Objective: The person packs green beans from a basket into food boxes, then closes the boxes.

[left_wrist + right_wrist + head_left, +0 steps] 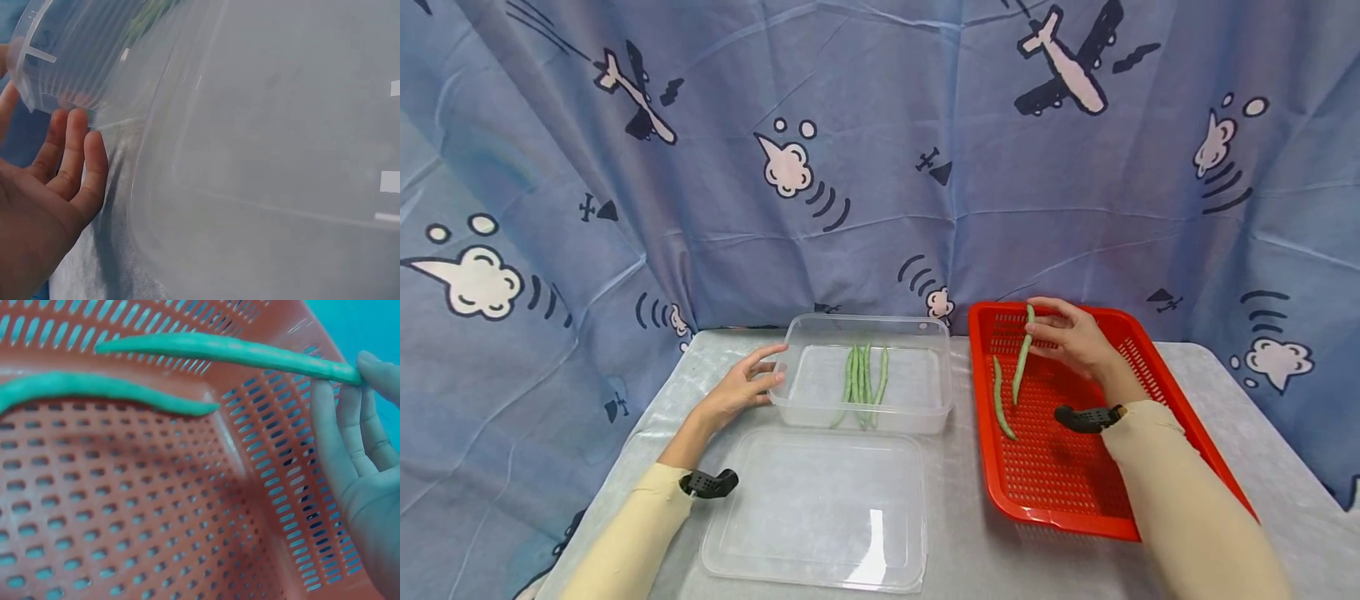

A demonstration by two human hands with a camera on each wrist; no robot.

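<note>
My right hand [1067,335] pinches a green bean [234,351] by one end between thumb and fingertips, and the bean hangs over the red basket [1052,523]. A second green bean [1000,400] lies on the basket floor, to the left of the held one. On the left, my left hand [743,390] touches the left side of a clear plastic container [917,423], its fingers lightly bent along the wall and rim. Several green beans [859,379] lie roughly side by side inside that container.
A clear flat lid [816,508] lies on the grey-covered table [958,500] in front of the container. Behind the table hangs a blue curtain [880,167] with airplane prints. The basket's raised slotted walls surround the right hand's area.
</note>
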